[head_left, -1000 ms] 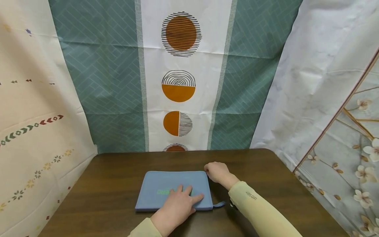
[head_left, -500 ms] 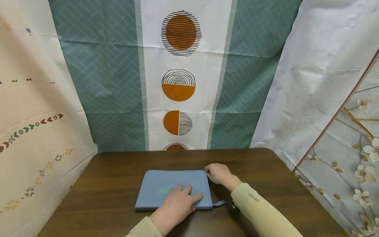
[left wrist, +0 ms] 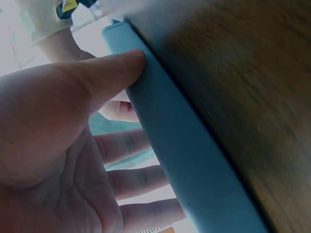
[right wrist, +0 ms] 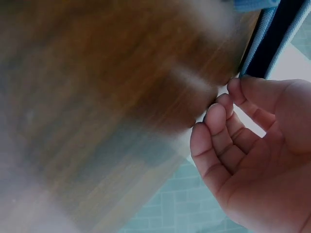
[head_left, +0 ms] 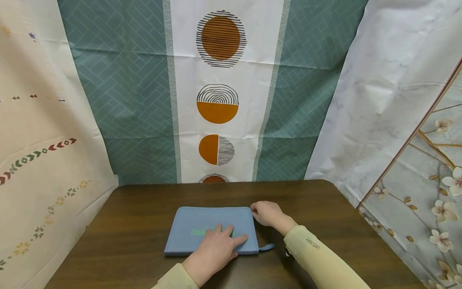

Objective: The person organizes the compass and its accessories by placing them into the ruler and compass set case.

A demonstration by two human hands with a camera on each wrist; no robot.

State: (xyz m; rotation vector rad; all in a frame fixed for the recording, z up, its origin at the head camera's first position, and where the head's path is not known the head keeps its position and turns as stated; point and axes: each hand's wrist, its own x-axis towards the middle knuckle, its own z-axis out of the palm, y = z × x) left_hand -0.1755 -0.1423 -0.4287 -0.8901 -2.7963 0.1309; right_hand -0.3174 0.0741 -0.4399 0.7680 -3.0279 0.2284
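A flat blue zip case point(head_left: 187, 218) with green lettering lies on the brown table. My left hand point(head_left: 216, 249) rests on its top with fingers spread. In the left wrist view the thumb point(left wrist: 116, 73) presses the case's near side point(left wrist: 180, 141), while the other fingers reach over the top. At the far right corner my right hand point(head_left: 268, 214) has its fingers curled. The right wrist view shows thumb and index finger pinching at the end of the dark zipper strip point(right wrist: 272, 43); the pull itself is hidden by the fingertips. A blue wrist loop point(head_left: 267, 247) sticks out at the near right corner.
The wooden table point(head_left: 126, 224) extends around the case on all sides. Behind it hangs a green and white curtain point(head_left: 144, 100) with orange circles. Patterned cloths stand at the left point(head_left: 43, 168) and right point(head_left: 408, 168).
My right hand has shifted slightly toward me and to the right along the case's right edge. The left hand stays in place on the case.
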